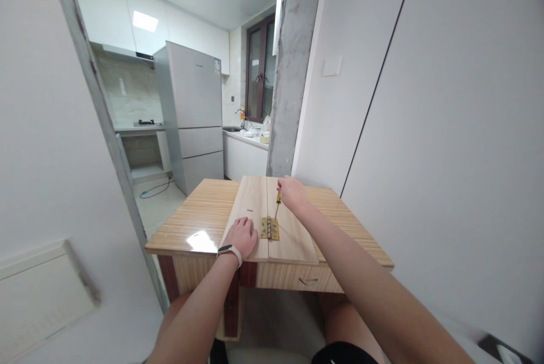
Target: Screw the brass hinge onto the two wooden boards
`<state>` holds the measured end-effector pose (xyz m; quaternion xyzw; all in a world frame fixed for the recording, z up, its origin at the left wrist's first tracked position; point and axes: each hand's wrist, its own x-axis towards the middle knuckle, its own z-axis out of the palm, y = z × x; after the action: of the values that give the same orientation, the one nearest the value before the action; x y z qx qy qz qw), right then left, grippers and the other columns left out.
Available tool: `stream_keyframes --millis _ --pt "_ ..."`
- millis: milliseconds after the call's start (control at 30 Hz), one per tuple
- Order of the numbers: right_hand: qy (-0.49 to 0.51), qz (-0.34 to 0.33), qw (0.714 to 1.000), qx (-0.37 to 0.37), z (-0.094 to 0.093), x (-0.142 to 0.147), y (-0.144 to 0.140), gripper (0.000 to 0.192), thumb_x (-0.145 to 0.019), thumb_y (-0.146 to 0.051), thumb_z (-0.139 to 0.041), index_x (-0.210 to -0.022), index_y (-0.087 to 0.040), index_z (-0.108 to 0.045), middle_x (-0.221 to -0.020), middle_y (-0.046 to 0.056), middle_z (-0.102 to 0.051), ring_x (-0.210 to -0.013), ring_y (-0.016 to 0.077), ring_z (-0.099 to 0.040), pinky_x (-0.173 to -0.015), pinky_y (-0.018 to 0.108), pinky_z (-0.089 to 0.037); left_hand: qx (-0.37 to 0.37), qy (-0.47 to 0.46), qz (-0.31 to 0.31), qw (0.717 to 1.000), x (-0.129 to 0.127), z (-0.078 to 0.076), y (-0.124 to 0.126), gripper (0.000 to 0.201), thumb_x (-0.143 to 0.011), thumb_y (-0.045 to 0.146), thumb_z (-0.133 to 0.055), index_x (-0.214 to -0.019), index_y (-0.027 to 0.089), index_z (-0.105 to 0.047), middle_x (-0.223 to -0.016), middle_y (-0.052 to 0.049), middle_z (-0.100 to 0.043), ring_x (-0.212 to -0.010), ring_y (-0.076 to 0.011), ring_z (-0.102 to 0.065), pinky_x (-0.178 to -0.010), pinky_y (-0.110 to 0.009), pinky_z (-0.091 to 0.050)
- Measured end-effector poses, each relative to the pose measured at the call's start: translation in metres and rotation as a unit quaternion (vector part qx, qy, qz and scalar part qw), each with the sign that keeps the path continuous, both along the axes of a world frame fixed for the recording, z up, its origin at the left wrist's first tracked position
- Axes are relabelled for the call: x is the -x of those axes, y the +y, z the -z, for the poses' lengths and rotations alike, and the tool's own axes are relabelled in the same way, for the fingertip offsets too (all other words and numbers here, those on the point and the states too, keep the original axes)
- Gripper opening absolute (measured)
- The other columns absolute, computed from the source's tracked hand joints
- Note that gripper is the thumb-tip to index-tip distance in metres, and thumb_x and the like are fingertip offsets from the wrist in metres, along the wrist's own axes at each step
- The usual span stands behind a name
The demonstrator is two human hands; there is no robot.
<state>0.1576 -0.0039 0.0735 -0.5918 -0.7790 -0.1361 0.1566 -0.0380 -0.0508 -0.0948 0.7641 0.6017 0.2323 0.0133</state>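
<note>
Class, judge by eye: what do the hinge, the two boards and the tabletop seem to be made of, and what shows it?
Hinge: metal, brass or merely brass-coloured; golden sheen.
Two boards: pale wood, apparently unvarnished; faint grain, dull surface.
Tabletop: striped wood-grain, possibly laminate or varnished wood; glossy, with bright reflection.

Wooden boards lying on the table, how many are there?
2. The left board lies under the left hand; the right board lies beside it, below the right hand with its screwdriver. A brass-coloured hinge spans their seam. Any beneath would be hidden.
</note>
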Motion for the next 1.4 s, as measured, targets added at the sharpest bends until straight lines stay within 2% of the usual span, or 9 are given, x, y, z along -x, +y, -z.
stream_keyframes --millis 233,400,500,567,767,933,1100,1233,1400 --pt "0.037 -0.042 0.998 0.022 0.000 -0.001 0.002 0.026 -0.095 -0.014 -0.054 -0.112 -0.022 -0.073 -0.110 0.009 -0.073 -0.105 0.0199 -0.064 -0.087 0.025 -0.042 0.008 -0.005 0.002 1.000 0.000 -0.001 -0.001 0.039 -0.098 0.038 -0.040 -0.125 0.020 -0.060 -0.136 -0.013 -0.057 -0.130 -0.0273 -0.044 -0.112 -0.040 -0.031" --pt "0.041 -0.023 0.999 0.024 0.001 0.000 0.005 0.021 -0.097 -0.029 -0.059 -0.102 -0.020 -0.078 -0.106 0.011 -0.072 -0.099 0.0195 -0.065 -0.085 0.026 -0.042 -0.001 -0.001 0.002 1.000 0.000 0.000 -0.001 0.037 -0.098 0.038 -0.040 -0.122 0.020 -0.061 -0.133 -0.012 -0.058 -0.127 -0.0267 -0.046 -0.111 -0.039 -0.032" --pt "0.049 -0.005 0.999 0.010 0.002 -0.001 0.005 0.029 -0.098 -0.042 -0.059 -0.097 -0.019 -0.078 -0.103 0.011 -0.070 -0.096 0.0190 -0.064 -0.083 0.026 -0.042 -0.003 -0.002 0.000 1.000 0.000 0.002 0.001 0.037 -0.097 0.038 -0.041 -0.122 0.020 -0.060 -0.132 -0.012 -0.059 -0.127 -0.0265 -0.046 -0.111 -0.039 -0.032" --pt "0.049 0.006 0.999 0.002 0.002 -0.001 0.004 0.031 -0.098 -0.042 -0.059 -0.095 -0.019 -0.078 -0.101 0.011 -0.070 -0.094 0.0189 -0.065 -0.082 0.027 -0.042 -0.006 -0.004 0.001 1.000 0.000 0.002 0.001 0.037 -0.097 0.038 -0.041 -0.124 0.020 -0.060 -0.133 -0.012 -0.058 -0.128 -0.0265 -0.046 -0.111 -0.039 -0.032" --pt "0.041 -0.002 0.999 0.003 0.004 -0.003 0.005 0.021 -0.098 -0.028 -0.058 -0.097 -0.018 -0.076 -0.101 0.010 -0.071 -0.097 0.0195 -0.065 -0.082 0.027 -0.042 -0.009 -0.005 0.004 1.000 0.000 0.003 0.001 0.036 -0.097 0.038 -0.042 -0.122 0.020 -0.061 -0.131 -0.012 -0.059 -0.127 -0.0264 -0.047 -0.111 -0.039 -0.033" --pt "0.067 -0.023 0.997 -0.003 0.009 -0.005 0.013 0.021 -0.095 -0.020 -0.060 -0.112 -0.017 -0.072 -0.109 0.011 -0.070 -0.104 0.0197 -0.063 -0.088 0.026 -0.042 -0.004 -0.006 0.002 1.000 0.000 0.003 0.001 0.037 -0.097 0.038 -0.042 -0.124 0.020 -0.060 -0.133 -0.013 -0.058 -0.128 -0.0268 -0.046 -0.112 -0.039 -0.033" --pt "0.056 -0.019 0.998 0.022 0.007 -0.006 0.014 0.018 -0.094 -0.022 -0.060 -0.101 -0.016 -0.076 -0.106 0.013 -0.069 -0.102 0.0202 -0.064 -0.088 0.026 -0.042 -0.006 -0.008 0.003 1.000 0.001 0.003 0.001 0.038 -0.097 0.038 -0.041 -0.124 0.020 -0.060 -0.134 -0.012 -0.058 -0.129 -0.0266 -0.046 -0.112 -0.039 -0.033" --pt "0.044 -0.005 0.999 0.006 0.004 -0.005 0.006 0.023 -0.098 -0.024 -0.054 -0.099 -0.018 -0.077 -0.106 0.012 -0.067 -0.096 0.0199 -0.064 -0.082 0.027 -0.043 -0.004 -0.005 0.002 1.000 0.001 0.003 0.002 0.038 -0.097 0.038 -0.041 -0.125 0.020 -0.060 -0.135 -0.012 -0.058 -0.129 -0.0264 -0.046 -0.112 -0.038 -0.032" --pt "0.009 0.003 1.000 0.000 0.000 -0.002 -0.004 0.029 -0.099 -0.015 -0.046 -0.099 -0.016 -0.075 -0.104 0.014 -0.066 -0.094 0.0200 -0.064 -0.080 0.027 -0.044 -0.002 -0.005 0.003 1.000 0.000 0.002 0.001 0.039 -0.097 0.038 -0.041 -0.124 0.019 -0.060 -0.135 -0.013 -0.058 -0.129 -0.0270 -0.045 -0.112 -0.040 -0.032"
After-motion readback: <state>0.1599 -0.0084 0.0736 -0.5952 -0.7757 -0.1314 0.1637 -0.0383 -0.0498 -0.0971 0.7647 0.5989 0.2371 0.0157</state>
